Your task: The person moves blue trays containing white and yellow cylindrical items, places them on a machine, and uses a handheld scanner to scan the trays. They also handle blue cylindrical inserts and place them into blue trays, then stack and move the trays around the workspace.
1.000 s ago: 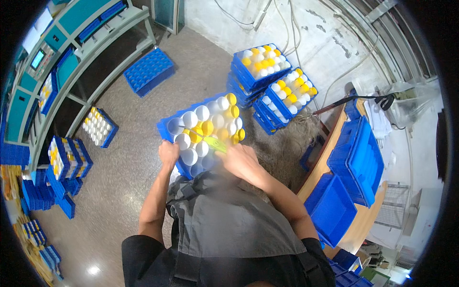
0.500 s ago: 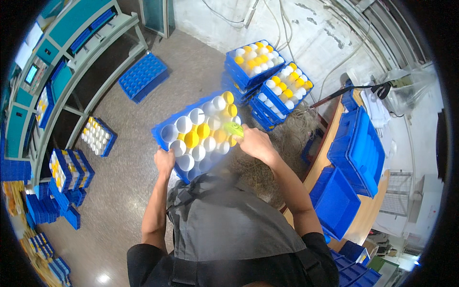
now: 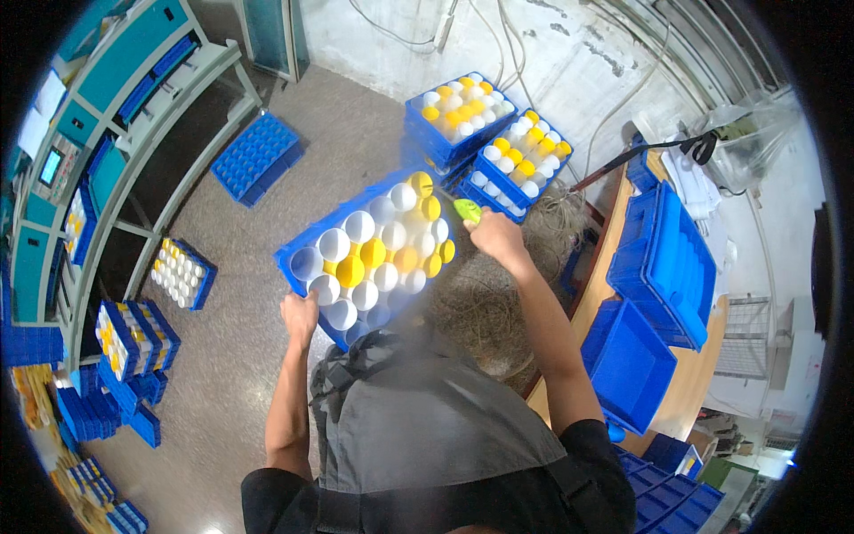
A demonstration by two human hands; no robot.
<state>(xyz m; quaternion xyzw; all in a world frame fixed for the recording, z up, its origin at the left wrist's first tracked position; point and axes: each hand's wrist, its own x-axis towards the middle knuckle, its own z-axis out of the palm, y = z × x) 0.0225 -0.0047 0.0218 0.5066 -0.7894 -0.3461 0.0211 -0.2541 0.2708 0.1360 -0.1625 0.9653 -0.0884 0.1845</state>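
The person stands over a blue compartment tray (image 3: 298,258) filled with white and yellow round caps (image 3: 378,258), holding it out in front of the body above a speckled concrete floor (image 3: 231,214). The left hand (image 3: 300,316) grips the tray's near corner, fingers curled shut over its edge. The right hand (image 3: 494,236) sits just off the tray's far right edge, closed around a small lime-green piece (image 3: 466,210) that pokes out past the knuckles (what exactly it is cannot be told at this size). Beyond it, two more blue trays (image 3: 498,133) loaded with white and yellow caps are stacked near the wall, and empty blue bins (image 3: 663,267) rest on a wooden bench (image 3: 685,392) to the right. Since the tray is carried by one corner only, it would be wise to keep it level and firmly pinched so no cap rolls out, and to guide the green piece with the right hand slowly and close to the tray's rim rather than from a height. A tangle of wire (image 3: 489,303) lies underfoot and could catch.
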